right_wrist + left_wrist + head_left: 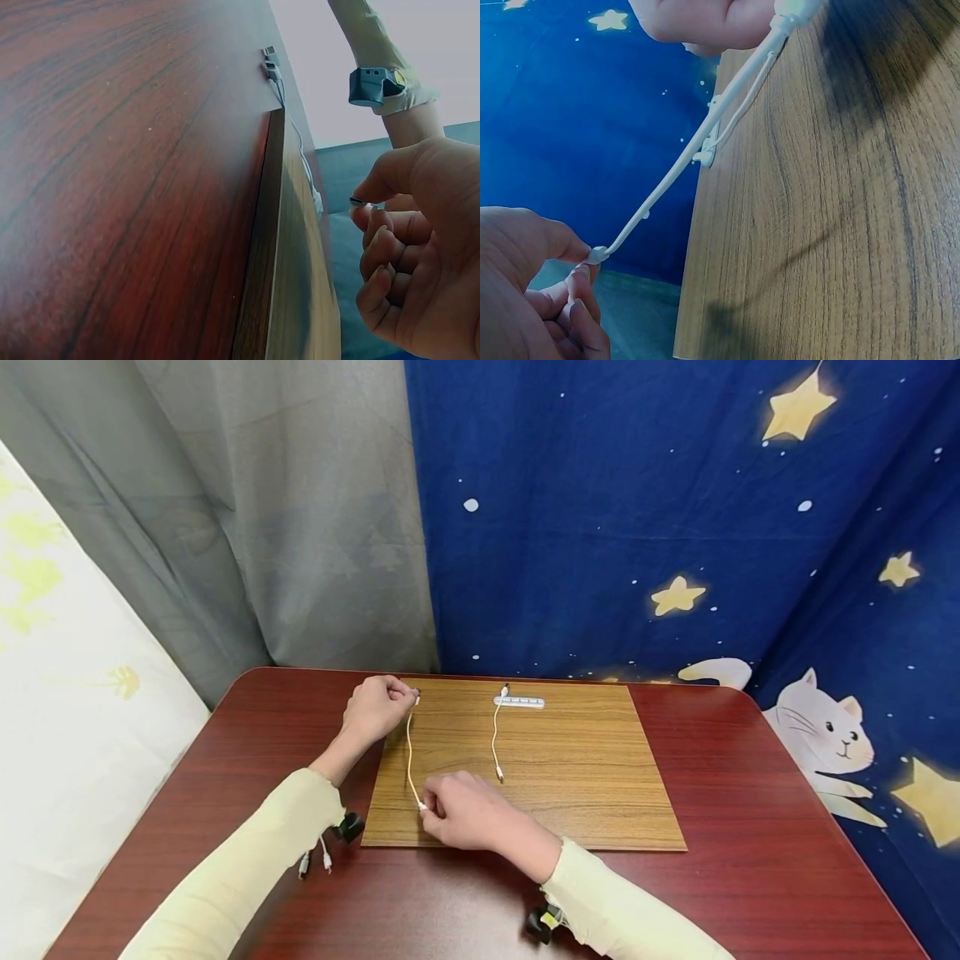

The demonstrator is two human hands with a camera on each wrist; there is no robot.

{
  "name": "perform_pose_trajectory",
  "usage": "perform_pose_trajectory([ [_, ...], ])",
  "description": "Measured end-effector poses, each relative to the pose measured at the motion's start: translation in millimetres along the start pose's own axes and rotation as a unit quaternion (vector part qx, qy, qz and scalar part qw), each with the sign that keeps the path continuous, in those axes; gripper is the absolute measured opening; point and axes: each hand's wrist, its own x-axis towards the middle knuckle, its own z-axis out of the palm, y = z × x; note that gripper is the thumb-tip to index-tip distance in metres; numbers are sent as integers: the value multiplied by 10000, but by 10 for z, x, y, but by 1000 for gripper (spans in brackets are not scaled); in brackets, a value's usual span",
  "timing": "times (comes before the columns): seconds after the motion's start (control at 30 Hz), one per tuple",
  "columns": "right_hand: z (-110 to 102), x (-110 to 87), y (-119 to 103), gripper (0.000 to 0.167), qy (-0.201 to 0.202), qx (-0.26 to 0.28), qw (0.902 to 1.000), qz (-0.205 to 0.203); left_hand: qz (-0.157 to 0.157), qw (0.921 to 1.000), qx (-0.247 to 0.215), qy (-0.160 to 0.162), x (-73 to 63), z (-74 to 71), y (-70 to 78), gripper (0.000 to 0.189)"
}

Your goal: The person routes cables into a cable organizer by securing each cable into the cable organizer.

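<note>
A short white USB cable (pixel 410 756) stretches between my two hands, lifted above the left part of a wood-grain board (pixel 585 768). At its far end, the thumb and fingertips of my left hand (pixel 377 706) pinch one plug. The near plug is pinched by my right hand (pixel 471 814) close to the board's front edge; in the right wrist view a little metal of a plug (pixel 357 202) shows at the fingertips. A second white cable (pixel 494 735) lies on the board, its upper end at the left end of a white slotted cable holder (pixel 525 702).
Plug ends of other white cables (pixel 327 862) rest on the red-brown table (pixel 750 827) left of the board, partly behind the left forearm. Grey and blue star-patterned curtains (pixel 600 527) hang behind the table.
</note>
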Motion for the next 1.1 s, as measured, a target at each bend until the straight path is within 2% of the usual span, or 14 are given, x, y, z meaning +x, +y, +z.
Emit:
perform_pose_trajectory([
  [0.4, -16, -28, 48, 23, 67, -72, 9999, -33, -58, 10000, -38, -42, 2, 23, 36, 25],
  [1.1, -78, -79, 123, 23, 0, 61, 9998, 187, 2, 9999, -144, -42, 57, 88, 114, 26],
])
